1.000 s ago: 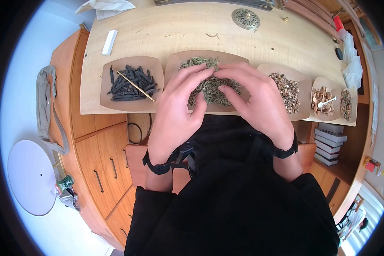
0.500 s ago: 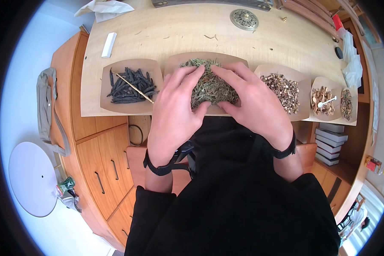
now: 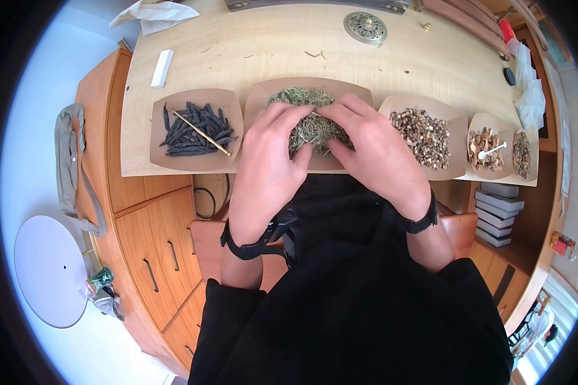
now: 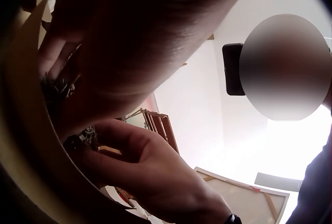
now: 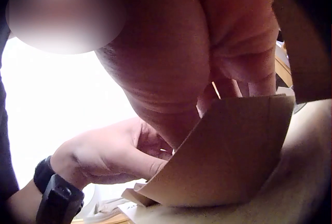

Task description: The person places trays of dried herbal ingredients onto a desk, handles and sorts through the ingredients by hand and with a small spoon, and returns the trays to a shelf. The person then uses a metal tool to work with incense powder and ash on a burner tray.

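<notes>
A brown paper tray [image 3: 257, 96] at the middle of the table's near edge bears a heap of dried green herb [image 3: 311, 131]. Both hands are in this heap, facing each other with thumbs toward the body. My left hand [image 3: 270, 151] curls its fingers and thumb round the herb from the left. From the other side my right hand [image 3: 376, 141] does the same, its fingertips close to the left ones. Dark bits of herb [image 4: 85, 138] show by the fingers in the left wrist view. In the right wrist view the tray's wall [image 5: 223, 151] hides the fingertips.
Left stands a tray of dark dried pods [image 3: 199, 131] with a thin golden stick [image 3: 202, 133] across it. To the right are trays of chopped brown pieces [image 3: 424, 138], pale shavings [image 3: 485, 147] with a white spoon [image 3: 492, 151], and mixed bits [image 3: 522, 156]. A round metal lid [image 3: 366, 27] lies farther back.
Both hands first lifted their fingers apart and lowered them into the herb around the heap. Since then they have drawn slightly closer, with fingers curled round it.
</notes>
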A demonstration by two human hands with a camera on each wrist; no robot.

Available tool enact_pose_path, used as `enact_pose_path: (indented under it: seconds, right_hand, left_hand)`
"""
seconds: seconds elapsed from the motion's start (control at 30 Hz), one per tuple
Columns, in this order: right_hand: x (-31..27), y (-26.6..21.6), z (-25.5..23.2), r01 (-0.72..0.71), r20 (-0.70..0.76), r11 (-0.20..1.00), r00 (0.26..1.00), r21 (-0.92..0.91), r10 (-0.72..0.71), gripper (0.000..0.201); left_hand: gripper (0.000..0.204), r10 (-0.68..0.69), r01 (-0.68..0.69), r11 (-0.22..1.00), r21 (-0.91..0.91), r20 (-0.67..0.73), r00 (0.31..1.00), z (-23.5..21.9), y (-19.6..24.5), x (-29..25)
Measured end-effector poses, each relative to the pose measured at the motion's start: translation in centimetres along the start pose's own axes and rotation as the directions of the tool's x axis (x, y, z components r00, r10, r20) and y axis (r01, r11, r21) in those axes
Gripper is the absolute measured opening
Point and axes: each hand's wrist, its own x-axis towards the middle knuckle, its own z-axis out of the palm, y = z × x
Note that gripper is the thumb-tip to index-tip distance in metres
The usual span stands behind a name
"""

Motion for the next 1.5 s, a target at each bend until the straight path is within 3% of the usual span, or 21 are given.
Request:
enact_pose_path:
  seconds: [0.27, 0.33, 0.47, 0.57, 0.67, 0.73, 1.17, 1.27, 1.43, 1.5]
  right_hand:
    - [0.2, 0.0, -0.4, 0.008, -0.070, 0.996, 0.998, 0.094, -0.002, 0.037]
    - [0.3, -0.1, -0.6, -0.002, -0.079, 0.996, 0.997, 0.094, 0.009, 0.037]
    - [0.3, 0.0, -0.6, 0.006, -0.125, 0.984, 0.992, 0.179, 0.017, 0.033]
    - [0.2, -0.2, -0.7, -0.003, -0.133, 0.980, 0.991, 0.197, 0.030, 0.032]
    - [0.1, -0.2, -0.6, -0.018, -0.134, 0.971, 0.990, 0.237, 0.051, 0.030]
    - [0.0, 0.0, -0.5, -0.018, -0.138, 0.967, 0.989, 0.255, 0.055, 0.030]
    - [-0.3, 0.1, -0.5, -0.048, -0.119, 0.965, 0.990, 0.257, 0.081, 0.029]
    - [-0.2, 0.2, -0.5, -0.038, -0.124, 0.964, 0.990, 0.262, 0.072, 0.028]
    - [-0.3, -0.1, -0.8, 0.002, -0.180, 0.962, 0.982, 0.273, 0.049, 0.024]
    - [-0.4, -0.7, -1.2, -0.050, -0.178, 0.948, 0.978, 0.314, 0.111, 0.021]
  left_hand:
    - [0.043, -0.019, 0.012, 0.994, -0.109, -0.069, 0.997, 0.2, 0.2, -0.1]
    - [0.041, -0.089, 0.068, 0.961, -0.269, -0.068, 0.994, 0.2, 0.4, -0.1]
    - [0.038, -0.051, 0.018, 0.941, -0.338, -0.091, 0.995, 0.6, 0.0, -0.1]
    - [0.039, -0.115, 0.085, 0.916, -0.392, -0.053, 0.992, 0.7, 0.3, -0.1]
    - [0.040, -0.129, 0.051, 0.850, -0.524, -0.113, 0.985, 1.2, -0.2, -0.3]
    - [0.039, -0.220, 0.161, 0.766, -0.623, -0.019, 0.975, 1.0, -0.1, -0.4]
    - [0.033, -0.185, 0.148, 0.751, -0.644, 0.010, 0.983, 0.6, -0.2, -0.5]
    - [0.032, -0.233, 0.208, 0.786, -0.582, 0.032, 0.972, 0.2, 0.2, -0.5]
    - [0.032, -0.191, 0.108, 0.796, -0.596, -0.078, 0.978, 0.2, 0.5, -0.7]
    - [0.031, -0.209, 0.116, 0.794, -0.597, -0.087, 0.974, 0.0, 0.8, -0.8]
